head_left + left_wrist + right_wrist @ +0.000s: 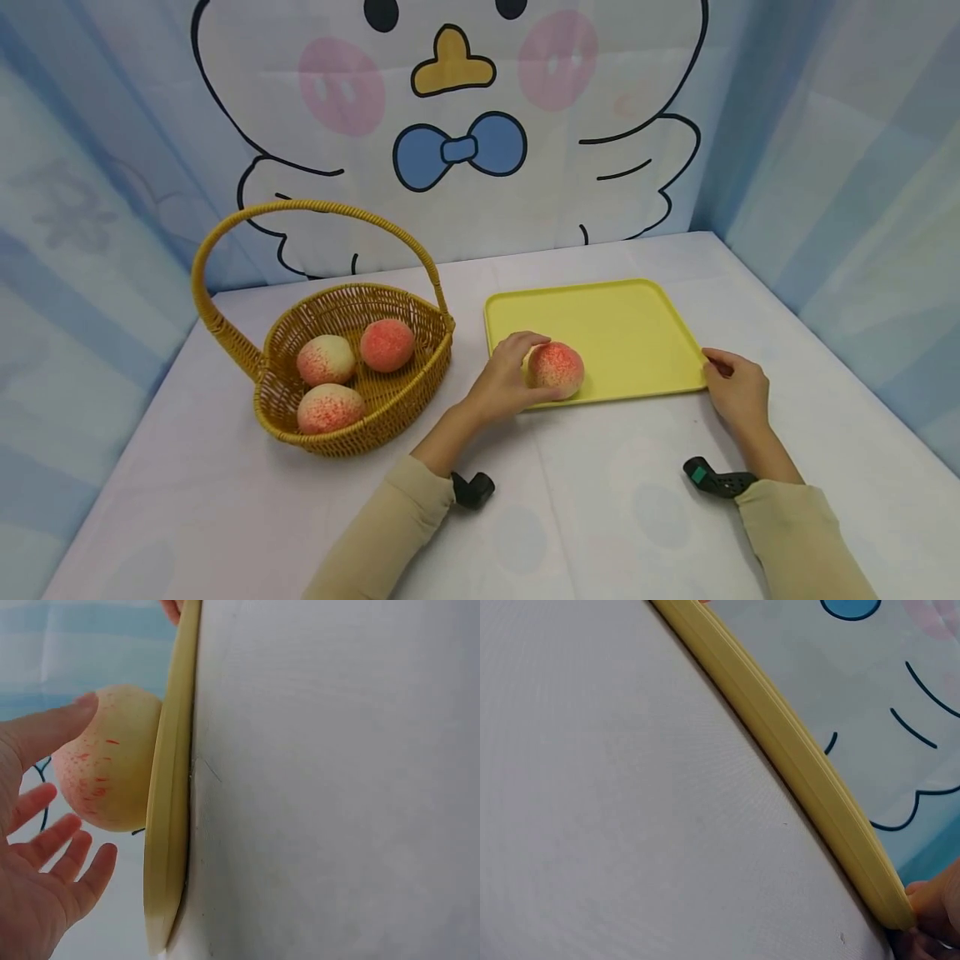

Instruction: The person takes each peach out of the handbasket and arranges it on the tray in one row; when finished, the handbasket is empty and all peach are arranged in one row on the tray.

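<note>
A red-speckled peach (557, 369) sits at the front left corner of the yellow tray (615, 333). Around its left side is my left hand (508, 379), thumb in front and fingers behind. In the left wrist view, the thumb (64, 726) overlaps the peach (112, 761), while the other fingers (90, 881) are spread loosely beside it. At the tray's right edge, near the front corner, my right hand (738, 392) pinches the rim. The right wrist view catches part of that hand (937, 904) on the end of the tray rim (787, 761).
Left of the tray stands a wicker basket (431, 408) with a tall arched handle (322, 207). Inside lie three peaches: a pale one (326, 360), a red one (387, 345) and a speckled one (331, 409). A white cloth (592, 508) covers the table; a printed curtain (457, 217) hangs behind.
</note>
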The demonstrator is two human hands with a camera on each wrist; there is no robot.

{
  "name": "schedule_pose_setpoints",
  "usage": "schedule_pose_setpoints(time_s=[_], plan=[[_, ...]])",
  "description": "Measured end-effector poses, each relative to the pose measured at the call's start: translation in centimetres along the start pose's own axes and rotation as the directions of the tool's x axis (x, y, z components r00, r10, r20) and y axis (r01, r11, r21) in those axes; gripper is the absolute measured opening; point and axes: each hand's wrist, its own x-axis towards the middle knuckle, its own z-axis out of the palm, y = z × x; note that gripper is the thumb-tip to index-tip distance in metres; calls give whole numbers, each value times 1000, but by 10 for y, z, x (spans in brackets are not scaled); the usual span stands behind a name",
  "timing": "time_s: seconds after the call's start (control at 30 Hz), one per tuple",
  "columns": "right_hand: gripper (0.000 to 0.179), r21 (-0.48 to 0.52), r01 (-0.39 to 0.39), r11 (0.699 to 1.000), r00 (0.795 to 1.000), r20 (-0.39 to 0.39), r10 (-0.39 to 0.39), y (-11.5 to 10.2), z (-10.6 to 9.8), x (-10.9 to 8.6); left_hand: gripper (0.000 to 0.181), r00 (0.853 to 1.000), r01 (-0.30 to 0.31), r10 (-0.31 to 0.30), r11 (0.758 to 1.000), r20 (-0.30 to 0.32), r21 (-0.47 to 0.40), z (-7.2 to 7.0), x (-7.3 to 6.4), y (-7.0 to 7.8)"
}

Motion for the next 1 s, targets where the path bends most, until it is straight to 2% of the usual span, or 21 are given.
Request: schedule_pose_setpoints(time_s=[0.1, 0.17, 0.4, 0.73, 0.9, 1.0], plan=[[34, -2, 1, 1000, 1000, -1, -1, 1, -1, 0, 63, 998, 60, -61, 997, -21, -55, -1, -5, 4], [34, -2, -1, 1000, 1000, -2, 1, 1, -1, 0, 58, 996, 78, -81, 993, -31, -90, -1, -7, 5], [34, 5, -4, 1000, 1000, -3, 4, 1, -1, 0, 47, 996, 68, -76, 987, -55, -143, 5, -3, 4], [32, 18, 24, 1000, 1000, -8, -24, 1, 1, 0, 47, 995, 58, -68, 988, -66, -144, 18, 15, 3], [32, 20, 31, 999, 999, -9, -31, 1, -1, -1, 46, 995, 77, -87, 984, -56, -162, 24, 26, 7], [32, 14, 37, 999, 999, -8, -37, 2, -2, -1, 46, 994, 94, -101, 985, -43, -143, 30, 35, 9]])
